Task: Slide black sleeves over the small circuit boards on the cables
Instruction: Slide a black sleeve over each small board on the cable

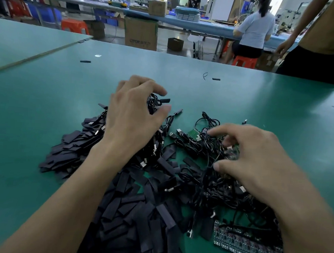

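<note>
While the left hand (131, 120) is clenching a bundle of cables (153, 106) near the middle of the bench (46, 103), the right hand (258, 161) is resting in the loose tangle (207, 183) toward the right edge. Its fingers are curling down beside a green board (233, 152), and I cannot tell whether they are pinching it.

The likely trouble is in that tangle. The cables are lying looped through one another, so lifting one board is probably going to drag its neighbours along and sweep sleeves off the heap. A sharp tug could also strain the joint where wire meets board. A sleeve fed on askew may catch on a board corner.

A bare board (194, 135) is lying flat just beyond the right fingertips, its long axis running roughly left to right (dipping slightly toward the near edge). The sleeves (137, 212) are lying heaped at the near edge between the forearms, flat strips pointing every way. One sleeved end (164, 100) is sticking out of the left hand's bundle, pointing at the right edge, roughly parallel to the far edge.
</note>
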A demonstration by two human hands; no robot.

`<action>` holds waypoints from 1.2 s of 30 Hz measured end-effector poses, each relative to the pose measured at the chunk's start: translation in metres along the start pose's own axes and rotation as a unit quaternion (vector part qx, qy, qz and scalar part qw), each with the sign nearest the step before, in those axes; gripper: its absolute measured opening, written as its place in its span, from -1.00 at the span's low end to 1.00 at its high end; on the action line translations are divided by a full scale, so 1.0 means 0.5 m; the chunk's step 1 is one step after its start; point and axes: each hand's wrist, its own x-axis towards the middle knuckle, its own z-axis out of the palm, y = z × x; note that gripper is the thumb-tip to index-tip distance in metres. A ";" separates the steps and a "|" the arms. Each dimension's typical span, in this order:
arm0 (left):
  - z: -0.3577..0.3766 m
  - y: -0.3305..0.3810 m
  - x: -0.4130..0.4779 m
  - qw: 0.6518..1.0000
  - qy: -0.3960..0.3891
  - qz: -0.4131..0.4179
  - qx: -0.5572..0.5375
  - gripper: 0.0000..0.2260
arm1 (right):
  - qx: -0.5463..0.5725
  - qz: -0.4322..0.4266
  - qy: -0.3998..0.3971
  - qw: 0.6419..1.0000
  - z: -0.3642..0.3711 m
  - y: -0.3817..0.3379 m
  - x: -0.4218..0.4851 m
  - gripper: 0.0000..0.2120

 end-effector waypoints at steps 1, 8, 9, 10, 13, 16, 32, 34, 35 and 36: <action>-0.001 0.009 -0.003 0.999 -0.025 0.019 -0.042 -0.80 | 0.010 -0.025 0.031 0.999 0.005 -0.003 0.002 -0.38; 0.016 0.059 -0.030 0.898 -0.307 0.020 -0.314 -0.89 | 0.150 -0.095 0.100 0.979 0.034 -0.015 0.018 -0.20; 0.018 0.059 -0.030 0.900 -0.295 0.017 -0.320 -0.91 | 0.163 -0.095 0.099 0.977 0.035 -0.013 0.020 -0.20; 0.020 0.056 -0.029 0.906 -0.280 0.014 -0.317 -0.92 | 0.173 -0.091 0.099 0.976 0.035 -0.010 0.020 -0.20; 0.019 0.046 -0.024 0.910 -0.267 -0.004 -0.315 -0.90 | 0.233 -0.081 0.098 0.964 0.030 0.005 0.025 -0.37; 0.015 0.041 -0.022 0.895 -0.276 -0.026 -0.350 -0.87 | 0.320 -0.078 0.088 0.940 0.028 0.019 0.030 -0.58; -0.003 0.039 -0.019 0.790 -0.352 -0.060 -0.498 -0.97 | 0.510 -0.150 -0.001 0.847 0.041 0.028 0.042 -0.66; -0.002 0.038 -0.019 0.783 -0.361 -0.060 -0.503 -0.97 | 0.510 -0.149 -0.006 0.847 0.042 0.031 0.043 -0.66; -0.001 0.037 -0.019 0.780 -0.366 -0.061 -0.504 -0.97 | 0.509 -0.147 -0.007 0.848 0.042 0.032 0.043 -0.65; 0.000 0.036 -0.019 0.776 -0.372 -0.063 -0.506 -0.96 | 0.509 -0.145 -0.011 0.848 0.042 0.032 0.043 -0.65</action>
